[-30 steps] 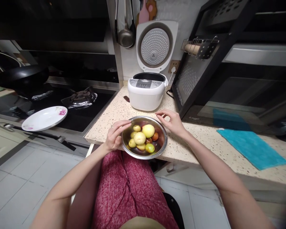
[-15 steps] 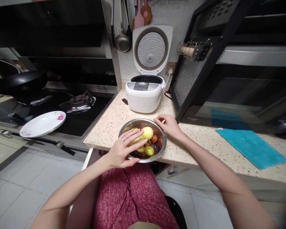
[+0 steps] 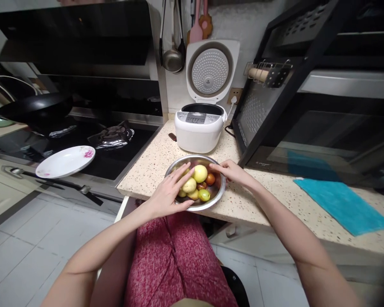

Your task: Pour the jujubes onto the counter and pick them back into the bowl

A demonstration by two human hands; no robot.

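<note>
Hands meet at a round stainless-steel bowl point(image 3: 216, 191) in the middle of the frame, which stands at the near edge of a speckled beige stone countertop point(image 3: 149, 166). The bowl holds a heap of pale yellow-green round fruits point(image 3: 200, 173), with one small red-brown fruit point(image 3: 210, 179) toward its right side.

The left hand point(image 3: 169, 197) lies over the bowl's left half. It is wide and flat, and its fingers point(image 3: 183, 172) are stretched out and slightly spread, resting on the fruits without closing round any of them. The right hand point(image 3: 234, 172) is at the bowl's right rim, its fingers narrowed and curled onto the metal edge, holding it.

Just above the bowl in the frame sits a white electric rice cooker point(image 3: 200, 136) with its lid raised. A steel ladle point(image 3: 173, 59) hangs on the wall above it. At left, a white plate with a pink flower point(image 3: 65, 162) lies on a black glass hob point(image 3: 121, 157), and a black wok point(image 3: 35, 106) sits in the upper left. A teal cloth point(image 3: 342, 204) lies flat on the counter at right, well apart from the bowl. Red patterned fabric point(image 3: 176, 256) covers the person's lap at bottom centre.
</note>
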